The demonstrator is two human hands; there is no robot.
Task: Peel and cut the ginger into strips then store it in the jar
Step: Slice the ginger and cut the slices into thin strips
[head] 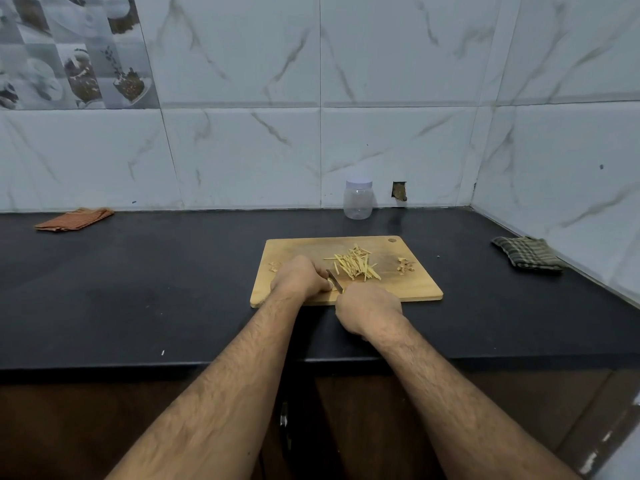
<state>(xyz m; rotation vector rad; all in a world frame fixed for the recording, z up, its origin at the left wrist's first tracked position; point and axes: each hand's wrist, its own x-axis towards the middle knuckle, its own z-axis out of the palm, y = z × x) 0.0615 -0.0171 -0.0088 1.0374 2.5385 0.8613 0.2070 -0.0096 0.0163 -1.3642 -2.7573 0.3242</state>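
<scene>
The last small ginger piece [330, 284], firm but likely slippery and best held by its back end, sits on the one cutting board [408, 289] pinched under the curled left hand [300, 276], while the right hand [367, 308] grips one knife [335, 280] beside one heap of strips [355, 264], with one closed jar [358, 199] behind.

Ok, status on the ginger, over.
Left hand pins ginger piece on board, right hand holds knife cutting. Strips piled on board. Jar capped, empty. Nothing in the way.
</scene>
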